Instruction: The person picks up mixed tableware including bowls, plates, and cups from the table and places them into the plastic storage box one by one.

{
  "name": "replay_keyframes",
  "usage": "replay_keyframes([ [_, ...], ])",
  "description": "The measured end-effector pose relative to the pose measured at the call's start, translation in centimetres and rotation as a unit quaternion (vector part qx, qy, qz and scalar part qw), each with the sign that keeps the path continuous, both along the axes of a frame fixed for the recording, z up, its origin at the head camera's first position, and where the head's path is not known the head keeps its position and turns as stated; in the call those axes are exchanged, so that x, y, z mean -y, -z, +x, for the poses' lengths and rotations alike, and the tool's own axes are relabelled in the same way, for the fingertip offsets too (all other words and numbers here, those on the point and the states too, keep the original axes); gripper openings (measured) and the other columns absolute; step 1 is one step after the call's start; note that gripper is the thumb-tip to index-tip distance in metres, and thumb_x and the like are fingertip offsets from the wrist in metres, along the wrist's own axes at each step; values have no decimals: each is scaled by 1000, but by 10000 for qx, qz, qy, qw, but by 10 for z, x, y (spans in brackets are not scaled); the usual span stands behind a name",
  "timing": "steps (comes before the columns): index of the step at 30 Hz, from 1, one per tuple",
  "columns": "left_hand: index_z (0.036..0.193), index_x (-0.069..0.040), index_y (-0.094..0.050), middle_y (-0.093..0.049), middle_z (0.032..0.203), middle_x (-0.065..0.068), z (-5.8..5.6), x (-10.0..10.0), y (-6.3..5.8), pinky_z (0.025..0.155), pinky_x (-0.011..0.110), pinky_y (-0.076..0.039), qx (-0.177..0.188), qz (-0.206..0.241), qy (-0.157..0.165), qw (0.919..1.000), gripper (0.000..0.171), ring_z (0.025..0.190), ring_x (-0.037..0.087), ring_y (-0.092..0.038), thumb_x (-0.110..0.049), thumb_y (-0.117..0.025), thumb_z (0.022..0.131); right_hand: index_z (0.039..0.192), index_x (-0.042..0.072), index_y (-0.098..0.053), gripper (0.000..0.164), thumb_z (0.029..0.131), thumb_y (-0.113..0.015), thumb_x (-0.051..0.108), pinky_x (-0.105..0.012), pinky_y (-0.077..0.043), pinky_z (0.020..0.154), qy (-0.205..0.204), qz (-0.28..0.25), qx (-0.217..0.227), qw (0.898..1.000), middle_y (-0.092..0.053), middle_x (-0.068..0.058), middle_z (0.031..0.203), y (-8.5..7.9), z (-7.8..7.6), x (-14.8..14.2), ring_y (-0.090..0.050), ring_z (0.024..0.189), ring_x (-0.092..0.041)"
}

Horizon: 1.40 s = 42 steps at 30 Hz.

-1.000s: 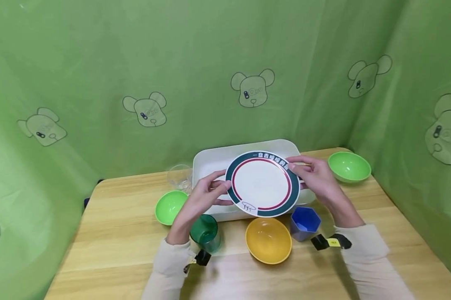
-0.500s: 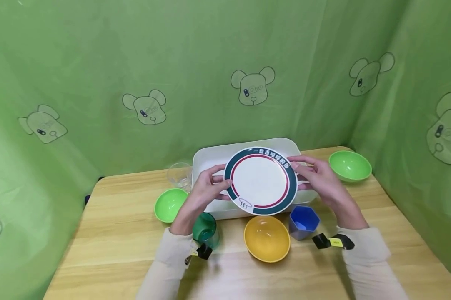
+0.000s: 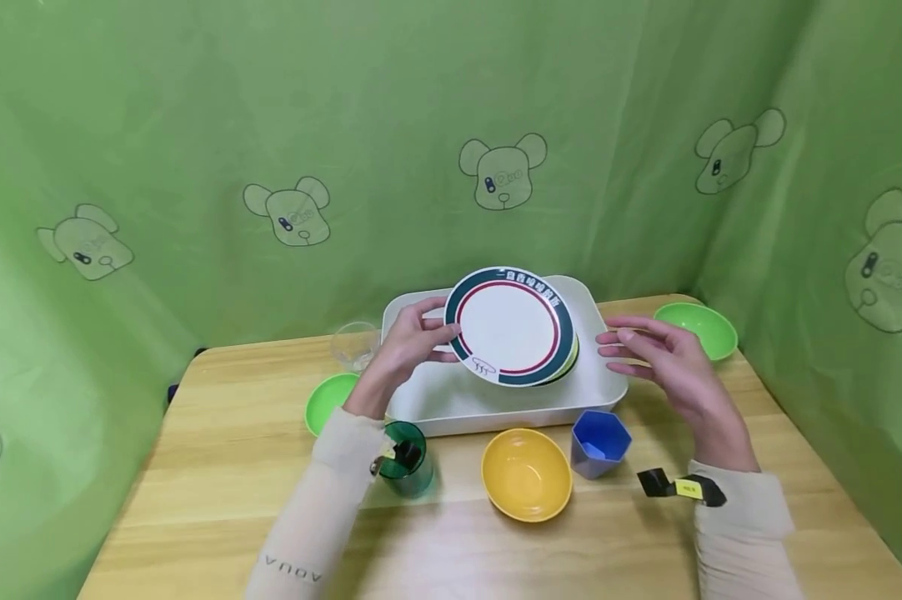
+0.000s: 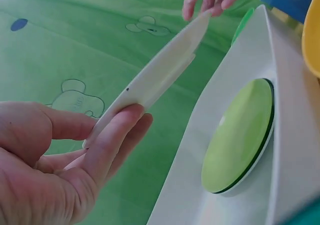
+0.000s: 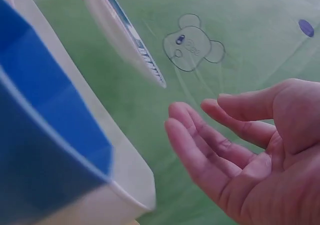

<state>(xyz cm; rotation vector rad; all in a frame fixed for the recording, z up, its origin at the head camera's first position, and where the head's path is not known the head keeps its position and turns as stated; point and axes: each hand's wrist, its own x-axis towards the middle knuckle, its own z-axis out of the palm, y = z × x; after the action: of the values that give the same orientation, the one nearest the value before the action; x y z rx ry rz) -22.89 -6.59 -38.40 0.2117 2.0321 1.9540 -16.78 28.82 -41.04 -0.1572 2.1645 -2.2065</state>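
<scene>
A white plate (image 3: pixel 507 327) with a dark green rim and a red ring is held up over the white bin (image 3: pixel 451 404). My left hand (image 3: pixel 413 337) pinches its left edge, thumb on the face and fingers behind, as the left wrist view shows. Apart from the plate's right edge, my right hand (image 3: pixel 664 362) hovers with fingers extended and nothing in them. Inside the bin lies a light green plate (image 4: pixel 240 135) with a dark edge, mostly hidden behind the held plate in the head view.
In front of the bin stand a dark green cup (image 3: pixel 413 479), a yellow bowl (image 3: pixel 527 477) and a blue hexagonal cup (image 3: pixel 599 443). Green bowls (image 3: pixel 329 400) sit left and right. A clear glass (image 3: pixel 355 343) is at the bin's left, and a green curtain (image 3: pixel 391 125) hangs behind.
My right hand has let go of the plate and moved right. My left hand has carried the plate up and slightly left, uncovering a bit of the green plate beneath.
</scene>
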Motion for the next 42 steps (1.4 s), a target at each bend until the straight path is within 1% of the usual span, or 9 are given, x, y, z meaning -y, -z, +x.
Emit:
replay_keyframes([
  [5, 139, 3, -56, -71, 112, 27, -19, -16, 0, 68, 33, -65, -33, -102, 72, 9999, 42, 84, 26, -74, 6, -63, 98, 125, 5, -64, 23, 103, -63, 11, -27, -61, 84, 366, -30, -298, 9989, -76, -2, 106, 5, 0, -13, -75, 96, -14],
  [8, 137, 6, -55, -70, 111, 28, -29, -23, 1, 66, 32, -64, 38, -341, 105, 9994, 40, 81, 26, -73, 6, -63, 98, 127, 0, -63, 26, 101, -64, 6, -24, -61, 83, 474, 108, -436, 9979, -76, 1, 104, 10, -2, -20, -74, 94, -10],
  [14, 143, 9, -48, -68, 114, 32, -48, -34, 3, 69, 33, -65, 322, -720, 139, 9968, 46, 86, 32, -72, 7, -60, 99, 137, -15, -51, 43, 103, -62, 10, -20, -60, 82, 474, 1313, -352, 9896, -72, 13, 102, 21, -3, -30, -69, 95, -1],
  [18, 141, 11, -49, -68, 111, 32, -56, -40, 6, 70, 34, -65, 511, -860, 181, 9948, 44, 87, 33, -72, 8, -59, 98, 140, -18, -47, 49, 104, -62, 13, -25, -60, 87, 346, 1778, -219, 9832, -69, -14, 119, 28, -3, -32, -65, 97, 2],
  [21, 135, 12, -52, -68, 105, 30, -60, -43, 12, 70, 34, -65, 614, -917, 154, 9938, 39, 84, 31, -72, 9, -60, 98, 141, -19, -44, 50, 104, -60, 11, -27, -59, 90, 207, 1810, -142, 9832, -56, -36, 132, 32, -4, -30, -63, 98, 2],
  [23, 132, 13, -53, -68, 101, 28, -62, -45, 16, 70, 33, -65, 656, -951, 115, 9932, 36, 82, 29, -71, 9, -60, 97, 142, -20, -43, 50, 104, -59, 9, -28, -59, 91, 119, 1815, -91, 9833, -51, -40, 135, 34, -5, -29, -63, 99, 1],
  [30, 134, 15, -48, -66, 110, 31, -66, -49, 28, 72, 35, -65, 725, -1102, 139, 9912, 40, 88, 34, -72, 12, -59, 96, 141, -20, -44, 49, 101, -61, 4, -31, -60, 91, -36, 1897, 234, 9816, -51, -40, 138, 36, -5, -26, -66, 102, -9],
  [38, 137, 18, -50, -63, 121, 37, -71, -51, 38, 71, 34, -65, 808, -1305, 12, 9881, 44, 89, 39, -72, 12, -61, 95, 141, -17, -47, 49, 100, -63, 5, -37, -60, 92, -29, 1997, 561, 9782, -53, -38, 138, 31, -4, -24, -68, 110, -30],
  [42, 126, 19, -58, -65, 113, 36, -68, -52, 45, 69, 34, -65, 408, -1865, -112, 9815, 34, 91, 41, -74, 13, -62, 93, 141, -17, -48, 48, 101, -62, 5, -34, -61, 89, -13, 2016, 585, 9777, -53, -38, 138, 33, -4, -23, -66, 112, -36],
])
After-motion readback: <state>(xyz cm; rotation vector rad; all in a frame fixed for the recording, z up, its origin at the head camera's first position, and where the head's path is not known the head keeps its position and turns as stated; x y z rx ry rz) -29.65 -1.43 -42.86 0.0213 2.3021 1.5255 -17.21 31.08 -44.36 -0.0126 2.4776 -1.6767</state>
